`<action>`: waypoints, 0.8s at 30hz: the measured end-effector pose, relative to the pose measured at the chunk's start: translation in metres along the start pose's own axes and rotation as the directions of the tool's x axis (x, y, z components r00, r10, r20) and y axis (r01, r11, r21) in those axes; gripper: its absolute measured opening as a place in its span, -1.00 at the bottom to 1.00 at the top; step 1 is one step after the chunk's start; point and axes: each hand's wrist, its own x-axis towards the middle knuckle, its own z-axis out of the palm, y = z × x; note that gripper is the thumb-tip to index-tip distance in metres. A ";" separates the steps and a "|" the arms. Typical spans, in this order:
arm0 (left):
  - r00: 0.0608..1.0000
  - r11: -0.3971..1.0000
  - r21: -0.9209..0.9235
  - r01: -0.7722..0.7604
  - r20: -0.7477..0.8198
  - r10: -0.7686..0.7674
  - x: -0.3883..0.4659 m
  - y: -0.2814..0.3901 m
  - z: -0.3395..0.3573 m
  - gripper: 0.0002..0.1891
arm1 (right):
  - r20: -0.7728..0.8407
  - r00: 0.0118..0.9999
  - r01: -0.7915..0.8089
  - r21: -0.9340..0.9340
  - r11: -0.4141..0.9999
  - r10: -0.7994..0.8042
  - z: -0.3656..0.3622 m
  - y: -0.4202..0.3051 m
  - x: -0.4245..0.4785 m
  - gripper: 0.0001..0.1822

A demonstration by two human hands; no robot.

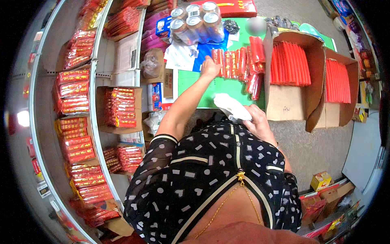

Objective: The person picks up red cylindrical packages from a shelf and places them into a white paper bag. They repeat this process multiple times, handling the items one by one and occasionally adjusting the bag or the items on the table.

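Note:
My left hand [211, 67] is at the left end of a row of red, film-wrapped packets [233, 64] with gold print, probably candles. Its fingers are apart and touch the end packet. In front of my waist, my right hand [259, 122] grips a crumpled white cloth [230, 106]. The row lies on a green tabletop [195, 87]. At its right end, more red packets [253, 84] are stacked unevenly. A blue and white plastic sheet [184, 58] lies under and beside my left hand.
Two open cardboard boxes [288, 102] of red sticks stand to the right. Shrink-wrapped cans [195, 23] sit at the table's far left, near a flat red box [231, 8]. Shelves at left hold red packets [74, 84] and a cardboard tray [120, 128] of them. A yellow box [320, 181] is at lower right.

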 end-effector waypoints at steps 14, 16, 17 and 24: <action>0.873 0.315 -0.883 0.347 0.427 0.237 -0.050 -0.024 -0.076 -0.44 | 0.000 1.000 0.028 0.018 0.999 -0.028 0.000 -0.003 0.013 -0.61; 0.871 0.191 -0.927 0.323 0.370 0.322 -0.074 -0.042 -0.104 -0.39 | -0.003 1.000 0.026 0.003 1.000 -0.026 0.003 -0.005 0.022 -0.61; 0.866 0.202 -0.938 0.281 0.339 0.368 -0.085 -0.050 -0.116 -0.43 | 0.010 1.000 0.016 0.018 1.000 -0.016 0.003 -0.007 0.028 -0.61; 0.902 -0.081 -0.956 0.282 0.235 0.363 -0.156 -0.094 -0.157 -0.46 | -0.169 0.951 0.241 -0.114 0.964 -0.258 0.011 -0.063 0.111 -0.64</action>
